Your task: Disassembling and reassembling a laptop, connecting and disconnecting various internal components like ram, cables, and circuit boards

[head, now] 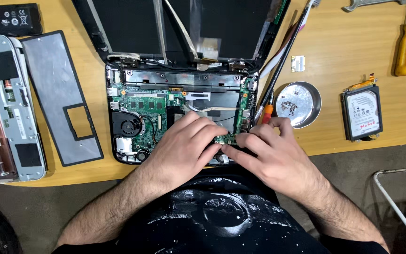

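Fingertips of the left hand [186, 146] and right hand [269, 153] pinched narrowly at the green circuit board [149, 110]. It looked thin, stiff and fragile, best gripped by its bare edges.

Both hands rest on the opened laptop [179, 108] on the wooden bench [344, 56]. The fingers [212, 134] of the left hand [184, 150] and those of the right hand [269, 155] meet at the green circuit board [142, 106], near its front edge. Just beyond the right fingers lies an orange-handled screwdriver [278, 70], and next to it a metal dish [299, 103] with small screws.
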